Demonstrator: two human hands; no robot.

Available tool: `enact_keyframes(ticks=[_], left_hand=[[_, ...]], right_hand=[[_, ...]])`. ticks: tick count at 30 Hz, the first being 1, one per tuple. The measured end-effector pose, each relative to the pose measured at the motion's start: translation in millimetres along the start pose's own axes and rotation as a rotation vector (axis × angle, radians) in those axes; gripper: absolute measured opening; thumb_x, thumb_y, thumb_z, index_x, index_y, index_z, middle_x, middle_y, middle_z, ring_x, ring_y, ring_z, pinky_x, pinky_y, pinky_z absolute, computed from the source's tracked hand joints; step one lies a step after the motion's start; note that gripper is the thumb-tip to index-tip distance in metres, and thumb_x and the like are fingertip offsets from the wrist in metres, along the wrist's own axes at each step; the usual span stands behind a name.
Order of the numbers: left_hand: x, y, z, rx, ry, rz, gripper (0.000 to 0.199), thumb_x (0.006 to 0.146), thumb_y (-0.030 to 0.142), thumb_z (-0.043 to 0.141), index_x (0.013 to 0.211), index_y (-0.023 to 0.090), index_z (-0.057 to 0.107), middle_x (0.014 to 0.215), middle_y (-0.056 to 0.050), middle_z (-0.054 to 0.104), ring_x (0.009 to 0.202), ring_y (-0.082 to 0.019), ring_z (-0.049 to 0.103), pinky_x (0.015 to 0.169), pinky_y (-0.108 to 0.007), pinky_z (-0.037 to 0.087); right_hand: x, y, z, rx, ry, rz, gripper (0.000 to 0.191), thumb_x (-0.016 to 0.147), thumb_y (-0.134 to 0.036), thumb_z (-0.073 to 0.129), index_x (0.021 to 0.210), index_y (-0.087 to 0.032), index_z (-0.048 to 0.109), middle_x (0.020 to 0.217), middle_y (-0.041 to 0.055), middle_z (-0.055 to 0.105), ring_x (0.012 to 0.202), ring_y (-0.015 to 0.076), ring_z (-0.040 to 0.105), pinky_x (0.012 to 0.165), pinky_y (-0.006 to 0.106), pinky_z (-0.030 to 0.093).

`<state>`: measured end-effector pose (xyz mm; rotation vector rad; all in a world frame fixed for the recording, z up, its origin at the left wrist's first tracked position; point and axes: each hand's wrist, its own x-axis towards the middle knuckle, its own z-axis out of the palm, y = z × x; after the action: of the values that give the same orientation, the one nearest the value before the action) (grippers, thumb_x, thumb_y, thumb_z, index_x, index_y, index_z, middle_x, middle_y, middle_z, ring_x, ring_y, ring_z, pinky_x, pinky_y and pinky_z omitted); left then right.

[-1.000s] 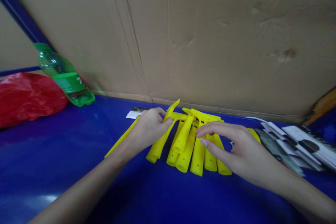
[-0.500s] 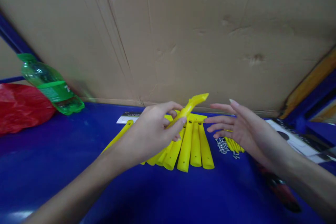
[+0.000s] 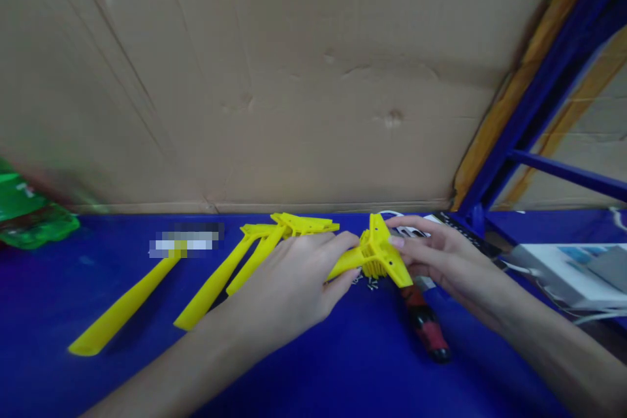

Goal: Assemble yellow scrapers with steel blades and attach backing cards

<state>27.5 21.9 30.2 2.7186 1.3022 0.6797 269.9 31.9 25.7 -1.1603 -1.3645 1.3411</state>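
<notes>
Table: blue surface [image 3: 304, 372], runs from the near edge back to the cardboard.
Left hand: [image 3: 298, 274] closed around the shaft of a yellow T-shaped piece [image 3: 385, 251], thumb below, fingers over the top.
Right hand: [image 3: 450, 258] fingers bent and partly apart, thumb and fingertips at the right side of the piece's head; cannot tell if they pinch it or only touch.
Held piece: tilted, shaft toward lower left in the left hand, head between the two hands, dark holes on its face.
Screwdriver-like tool: [image 3: 428, 330] red and black handle, lying on the table just below the right hand, far end hidden.
Loose yellow handle: [image 3: 127, 300] lies slanted at the far left of the yellow things, apart from the others.
Small metal screws: [image 3: 373, 284] just below the held head, on the table.
Small yellow parts: [image 3: 375, 268] bunched behind the held head, probably a row, partly covered.
Yellow handle pile: [image 3: 304, 225] beyond the left hand, heads overlapping, shafts toward the lower left.
Label card: [image 3: 191, 241] beside the loose handle's upper end, pixelated.
White box: [image 3: 563, 284] right side, white cables near it.
Green bottle: [image 3: 36, 212] left edge, cut off.
Blue frame: [image 3: 548, 85] right, slanted.
Cardboard: [image 3: 294, 78] upright behind everything on the table, creased.
</notes>
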Motion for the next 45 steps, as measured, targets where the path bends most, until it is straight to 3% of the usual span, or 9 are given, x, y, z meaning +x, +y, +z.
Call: enact_keyframes(ticks=[5,7,11,21,27,31,36,41,45], left_hand=[[-5.3,-1.0,9.6,0.096,0.013,-0.050,0.031,0.103,0.029,0.055,0.132,0.023,0.067,0.127,-0.009,0.079,0.110,-0.034,0.078,0.093,-0.053,0.064],[-10.2,-8.4,10.9,0.202,0.053,-0.060,0.032,0.103,0.028,0.054,0.131,0.020,0.068,0.125,-0.013,0.079,0.105,-0.036,0.079,0.089,-0.055,0.066],[-19.9,-22.0,9.5,0.364,0.103,0.067,0.034,0.106,0.023,0.045,0.124,0.013,0.072,0.117,-0.019,0.080,0.099,-0.035,0.080,0.084,-0.051,0.068],[-32.7,-19.9,-1.4,0.550,0.156,0.233,0.041,0.097,0.002,0.042,0.119,0.008,0.075,0.105,-0.019,0.081,0.084,-0.033,0.080,0.069,-0.049,0.069],[-34.3,-13.5,-1.8,0.537,0.181,0.244,0.042,0.096,0.002,0.042,0.119,0.008,0.076,0.101,-0.016,0.082,0.084,-0.033,0.080,0.069,-0.049,0.070],[-33.4,-8.5,1.8,0.544,0.177,0.269,0.043,0.096,0.001,0.041,0.120,0.008,0.076,0.097,-0.016,0.082,0.079,-0.032,0.080,0.067,-0.047,0.069],[-32.4,-0.1,6.1,0.530,0.147,0.304,0.047,0.092,-0.004,0.039,0.120,0.007,0.075,0.098,-0.015,0.082,0.081,-0.030,0.080,0.068,-0.045,0.069],[-30.5,3.2,6.8,0.528,0.138,0.325,0.049,0.090,-0.005,0.039,0.121,0.008,0.074,0.100,-0.015,0.083,0.082,-0.030,0.080,0.070,-0.044,0.069],[-31.3,4.0,7.5,0.545,0.137,0.336,0.048,0.094,-0.001,0.037,0.121,0.009,0.075,0.101,-0.016,0.083,0.084,-0.031,0.080,0.071,-0.045,0.070]], right_hand=[[-1.4,9.1,-22.6,-0.460,0.143,-0.225,0.020,0.089,-0.038,0.068,0.086,-0.019,0.072,0.060,0.0006,0.068,0.048,0.0152,0.060,0.045,0.026,0.047],[-1.3,14.5,-27.9,-0.635,0.192,-0.300,0.016,0.090,-0.031,0.062,0.084,-0.020,0.072,0.062,0.0010,0.068,0.053,0.0173,0.063,0.050,0.027,0.049],[-1.4,20.6,-27.3,-0.821,0.201,-0.354,0.013,0.088,-0.021,0.061,0.087,-0.021,0.074,0.069,0.0013,0.075,0.060,0.0185,0.069,0.056,0.028,0.051],[13.2,14.7,-6.3,-0.957,0.211,-0.357,0.014,0.084,-0.015,0.063,0.086,-0.022,0.075,0.080,0.0024,0.083,0.072,0.0215,0.078,0.069,0.032,0.057],[19.8,3.7,-21.0,-0.911,0.345,-0.313,0.009,0.082,-0.019,0.064,0.082,-0.023,0.073,0.074,0.0040,0.082,0.070,0.0240,0.080,0.060,0.030,0.058],[9.6,12.9,-32.6,-1.063,0.270,-0.247,0.010,0.080,-0.016,0.065,0.083,-0.023,0.072,0.071,0.0019,0.081,0.062,0.0223,0.076,0.056,0.029,0.052],[1.8,25.1,-33.4,-1.286,0.199,-0.213,0.012,0.082,-0.015,0.069,0.088,-0.025,0.073,0.080,0.0001,0.083,0.073,0.0255,0.077,0.062,0.032,0.047],[1.8,28.8,-31.3,-1.272,0.208,-0.175,0.013,0.083,-0.015,0.071,0.090,-0.025,0.073,0.078,0.0007,0.081,0.071,0.0237,0.076,0.060,0.031,0.044],[0.3,29.8,-31.9,-1.236,0.216,-0.178,0.027,0.075,-0.010,0.073,0.097,-0.026,0.071,0.076,-0.0025,0.079,0.066,0.0209,0.072,0.057,0.029,0.039]])
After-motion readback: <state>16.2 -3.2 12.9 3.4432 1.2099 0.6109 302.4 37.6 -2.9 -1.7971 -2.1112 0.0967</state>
